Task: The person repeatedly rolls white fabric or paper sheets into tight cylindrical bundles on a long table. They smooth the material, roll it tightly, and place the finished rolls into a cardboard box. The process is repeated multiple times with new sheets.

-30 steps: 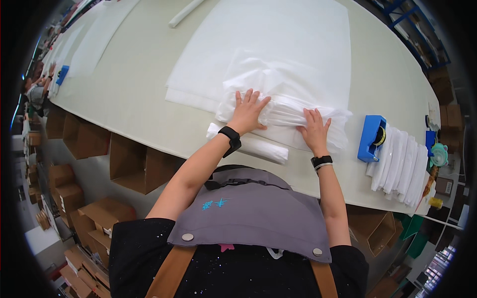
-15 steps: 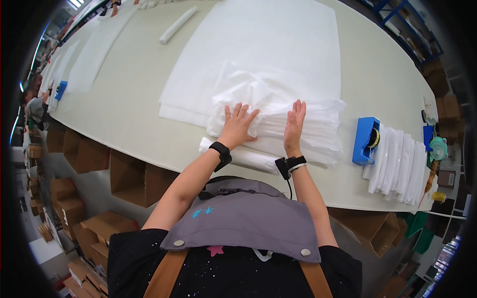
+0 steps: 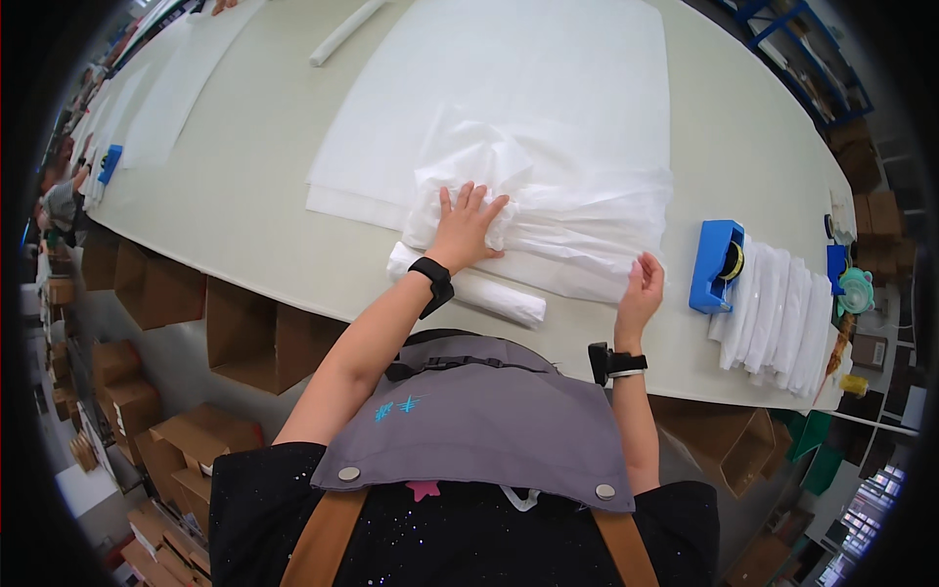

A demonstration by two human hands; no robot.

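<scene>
My left hand [image 3: 468, 230] lies with spread fingers on a crumpled, partly folded piece of thin white plastic film [image 3: 577, 210]. At the film's near right corner is my right hand [image 3: 639, 298], its fingers slightly curled and apart, with nothing visible held in them. Whether its fingertips touch the film's edge is hard to make out. Under the film, larger flat white sheets [image 3: 528, 68] stretch away across the table. A rolled white bundle [image 3: 504, 299] lies between my left wrist and the table's near edge.
On the right stand a blue tape dispenser [image 3: 717, 266] and a row of rolled white bundles [image 3: 773, 313]. Another white roll [image 3: 344, 34] lies at the far left of the sheets. Cardboard boxes [image 3: 245, 338] sit under the table [image 3: 245, 186]. Another person is at the far left.
My right hand has moved from the middle of the film to its near right corner. The film's right side now lies smoother and more drawn together. My left hand stays pressed on the film.
</scene>
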